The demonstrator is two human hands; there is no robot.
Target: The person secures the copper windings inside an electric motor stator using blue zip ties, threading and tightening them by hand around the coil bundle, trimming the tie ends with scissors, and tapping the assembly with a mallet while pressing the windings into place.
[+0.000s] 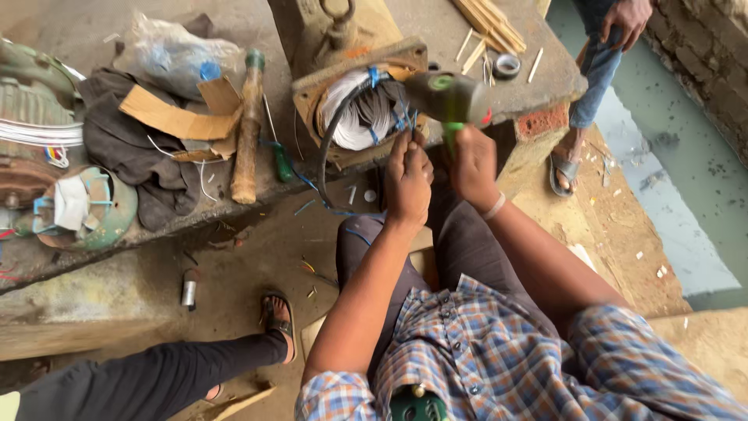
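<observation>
The left hand (407, 178) is closed, its fingertips pinched on the thin blue and white wires (405, 121) that stick out of the motor housing (360, 93); the right hand (473, 164), just beside it, is clamped round the green handle of a mallet (450, 97) whose dark head hangs blurred over the housing's right side. The housing sits at the near edge of the tabletop (265, 23), its round opening packed with a thick white winding (354, 117) laced with blue ties, and a black cable (331, 144) loops out of it down over the edge. Left of it on the tabletop lie a green-handled screwdriver (282, 162), a wooden-handled hammer (248, 132) pointing toward the near edge, torn cardboard pieces (175, 117) on a dark cloth (128, 148), and a crumpled clear plastic bag (175, 54) with something blue inside. At the left edge a green round motor cover (117, 214) holds a white scrap and blue wire, beside another motor (31, 117) with a pale winding. Toward the far right corner lie wooden sticks (491, 23) and a roll of tape (507, 65). On the floor below, a small metal cylinder (188, 287) lies near another person's sandalled foot (279, 320); a third person stands past the right edge, a hand (626, 19) hanging down.
</observation>
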